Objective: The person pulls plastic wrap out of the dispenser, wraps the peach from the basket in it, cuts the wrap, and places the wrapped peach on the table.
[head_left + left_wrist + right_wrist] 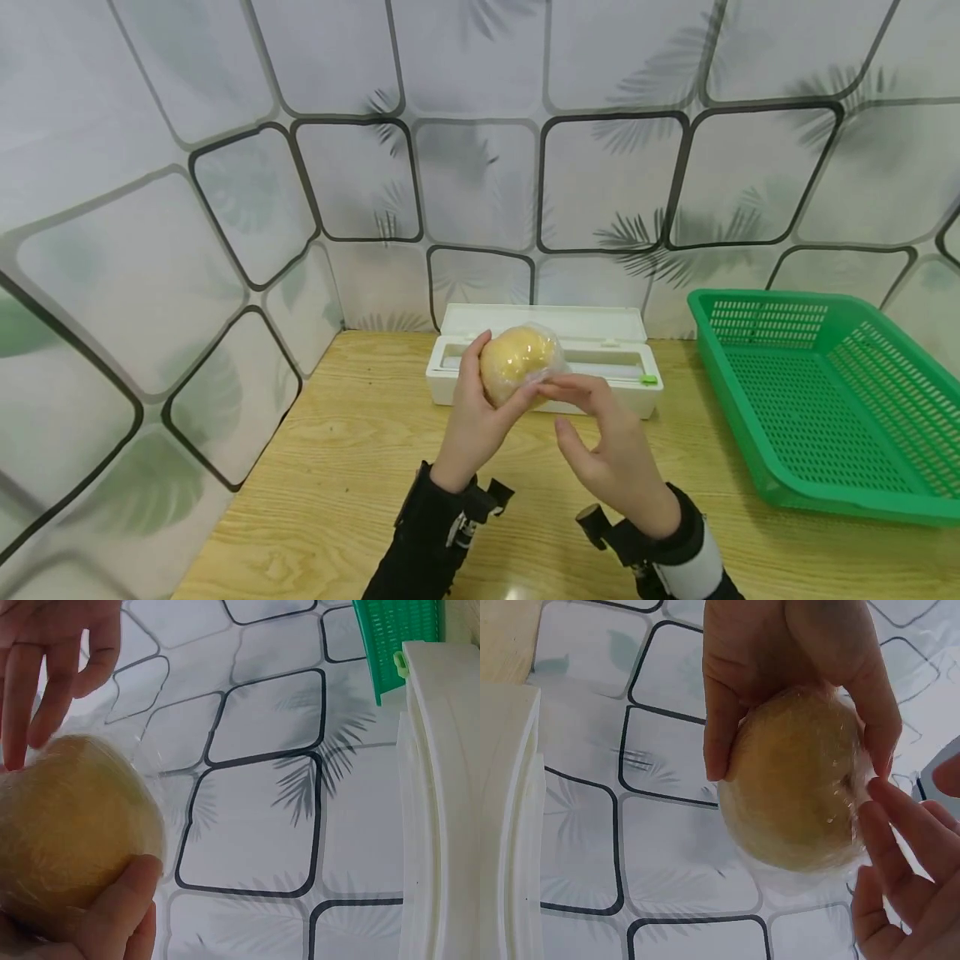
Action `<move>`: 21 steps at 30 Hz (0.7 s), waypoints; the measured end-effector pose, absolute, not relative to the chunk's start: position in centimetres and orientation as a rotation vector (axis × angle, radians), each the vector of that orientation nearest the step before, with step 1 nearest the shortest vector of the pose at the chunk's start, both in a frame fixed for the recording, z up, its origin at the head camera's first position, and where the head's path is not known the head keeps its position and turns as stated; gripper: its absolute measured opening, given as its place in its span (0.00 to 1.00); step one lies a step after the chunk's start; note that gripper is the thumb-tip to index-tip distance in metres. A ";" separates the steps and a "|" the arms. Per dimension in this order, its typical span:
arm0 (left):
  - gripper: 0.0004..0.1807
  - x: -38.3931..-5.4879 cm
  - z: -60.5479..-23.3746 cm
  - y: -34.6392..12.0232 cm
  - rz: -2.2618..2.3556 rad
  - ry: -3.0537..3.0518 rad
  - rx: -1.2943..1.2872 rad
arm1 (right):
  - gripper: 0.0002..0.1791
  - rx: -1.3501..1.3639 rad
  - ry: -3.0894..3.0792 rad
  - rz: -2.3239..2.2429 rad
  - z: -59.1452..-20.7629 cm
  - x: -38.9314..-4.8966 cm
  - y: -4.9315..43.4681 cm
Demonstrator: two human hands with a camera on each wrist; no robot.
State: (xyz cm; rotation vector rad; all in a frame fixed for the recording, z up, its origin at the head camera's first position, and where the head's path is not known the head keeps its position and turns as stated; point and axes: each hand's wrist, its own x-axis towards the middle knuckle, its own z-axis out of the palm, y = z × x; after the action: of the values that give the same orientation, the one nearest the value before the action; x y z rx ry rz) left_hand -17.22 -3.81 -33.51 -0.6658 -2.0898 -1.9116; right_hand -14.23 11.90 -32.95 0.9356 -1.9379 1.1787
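Observation:
A round yellow fruit (pixel 516 360) in crinkled clear plastic film is held up over the table, in front of a white box. My left hand (pixel 478 429) grips it from the left and below, thumb on the near side. In the right wrist view the left hand's fingers (pixel 721 746) span the wrapped fruit (pixel 791 787). My right hand (pixel 611 450) is at its right side, its extended fingertips touching the film near the left thumb. The right thumb stands apart from the fruit. Film bunches shiny on the side by the right fingertips.
The long white film dispenser box (pixel 641 404) stands at the table's back with its lid (pixel 543 318) raised, a pale roll inside and a green slider (pixel 648 380) at its right end. A green plastic basket (pixel 738 417) stands on the right. Patterned cloth hangs behind and left.

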 end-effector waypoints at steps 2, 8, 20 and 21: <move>0.39 -17.3 -33.5 -3.9 -1.937 -2.065 -0.669 | 0.13 0.932 -1.865 1.228 -32.8 -14.5 12.3; 0.35 -17.3 -33.6 -4.1 -1.933 -2.055 -0.726 | 0.22 0.856 -1.772 1.497 -32.9 -15.3 13.3; 0.31 -16.9 -33.7 -3.8 -2.006 -2.084 -1.081 | 0.45 1.094 -2.055 2.059 -33.7 -15.9 13.6; 0.31 -16.8 -33.6 -3.8 -2.022 -2.086 -1.096 | 0.43 1.092 -2.058 2.045 -33.6 -15.9 13.6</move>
State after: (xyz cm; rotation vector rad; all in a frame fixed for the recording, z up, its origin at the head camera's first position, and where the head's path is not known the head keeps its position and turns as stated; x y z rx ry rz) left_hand -16.81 -3.81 -33.65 -1.0963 -2.0860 -2.0222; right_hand -15.88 13.59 -33.65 1.0922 -2.0577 2.0451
